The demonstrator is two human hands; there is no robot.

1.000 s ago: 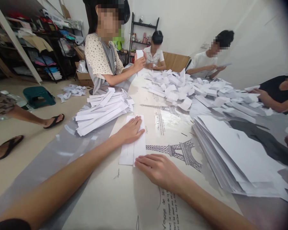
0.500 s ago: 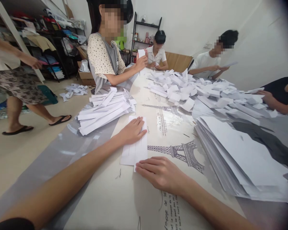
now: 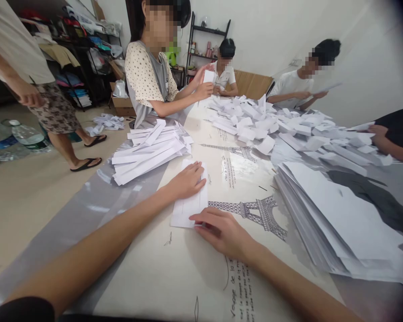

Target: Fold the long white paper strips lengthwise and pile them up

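Observation:
A white paper strip [image 3: 187, 206] lies lengthwise on the printed table cover [image 3: 147, 268] in front of me. My left hand [image 3: 188, 180] rests flat on its far part, fingers spread. At the near right corner my right hand [image 3: 218, 227] pinches the paper's edge between thumb and fingers. Just beyond my left hand, to the left, is a pile of folded paper strips [image 3: 151, 154]. To the right of my right hand lies a thick stack of larger white sheets [image 3: 332, 223].
A heap of folded papers [image 3: 255, 118] covers the far right of the table. A person [image 3: 151, 85] at the far left side holds paper; other people sit around the far and right sides. Someone stands on the floor at left, near water bottles [image 3: 28, 136].
My right hand has moved slightly up, its thumb now apart below the fingers, and the strip's near end no longer sticks out. The standing person has stepped right.

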